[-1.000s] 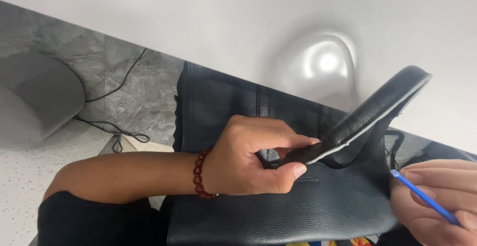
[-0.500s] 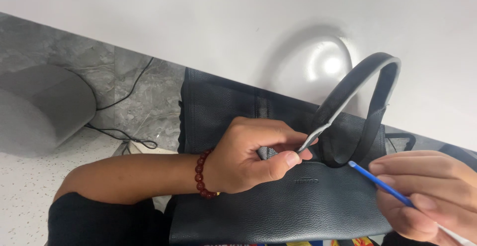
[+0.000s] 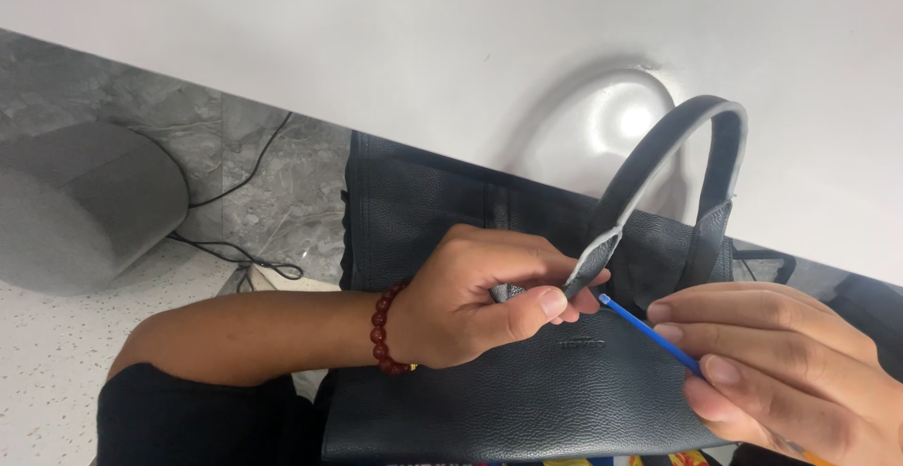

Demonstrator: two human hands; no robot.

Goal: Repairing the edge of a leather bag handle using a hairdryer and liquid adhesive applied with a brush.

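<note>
The left hand (image 3: 470, 301) pinches the base of the black leather bag's (image 3: 527, 381) curved handle (image 3: 658, 160) at the white table's (image 3: 376, 43) edge, while the right hand (image 3: 781, 363) grips a thin blue stick (image 3: 649, 332) pointed at it.

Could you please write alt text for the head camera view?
A left hand pinches the handle of a black leather bag while the right hand points a thin blue tool at it, beside a white table.

Hidden and cut-off parts, head view

Right hand (image 3: 781, 372) cropped at right and bottom edges; rear of blue stick (image 3: 649, 334) buried under its fingers (image 3: 752, 320). Bag (image 3: 527, 400) base cut by bottom edge. Handle (image 3: 658, 160) end covered by left hand (image 3: 470, 301).
</note>
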